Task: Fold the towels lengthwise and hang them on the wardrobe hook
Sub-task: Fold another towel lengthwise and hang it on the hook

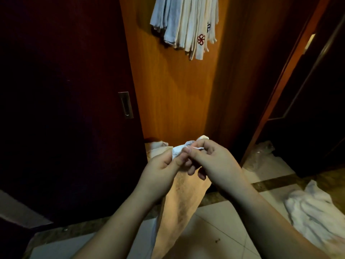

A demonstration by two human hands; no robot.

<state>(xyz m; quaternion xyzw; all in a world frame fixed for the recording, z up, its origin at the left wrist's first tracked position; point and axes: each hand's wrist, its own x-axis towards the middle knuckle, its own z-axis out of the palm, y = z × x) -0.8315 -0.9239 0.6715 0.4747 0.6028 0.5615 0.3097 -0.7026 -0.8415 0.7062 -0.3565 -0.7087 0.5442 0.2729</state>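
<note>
Where hands point(188, 161) meet — towel point(179, 206) below.

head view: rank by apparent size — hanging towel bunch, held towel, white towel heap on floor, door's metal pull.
1. Held towel, but it is nearest the camera, so its lead is unsure.
2. Hanging towel bunch, cropped at the top; close to the held one.
3. White towel heap, cropped at the right.
4. Metal pull, clearly smallest.

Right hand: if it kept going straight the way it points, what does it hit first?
The right hand points toward the left hand, which grips the same towel top; it would likely meet those fingers first. Depth unclear.
</note>
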